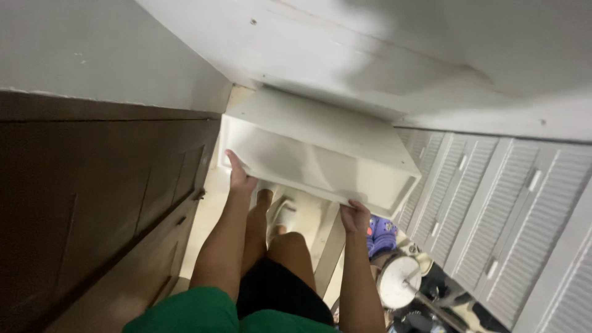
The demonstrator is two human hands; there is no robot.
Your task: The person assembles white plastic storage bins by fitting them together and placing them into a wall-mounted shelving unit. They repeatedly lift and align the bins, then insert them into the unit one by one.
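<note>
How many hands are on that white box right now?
2. The left hand presses the white box's near left edge; the right hand grips its lower right corner.

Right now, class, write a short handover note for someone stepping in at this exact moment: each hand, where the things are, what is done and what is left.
Left hand: gripping the lower left edge of the white box-shaped cabinet, fingers up against its inner face.
Right hand: holding the cabinet's lower right corner from beneath.
Cabinet: raised, open side toward the person, close under the white sloped surface; brown wooden door to the left, white louvered doors to the right.
Done: cabinet is off the floor, borne by both hands.
Left: it is not yet set down or fixed anywhere; keep both grips.
</note>
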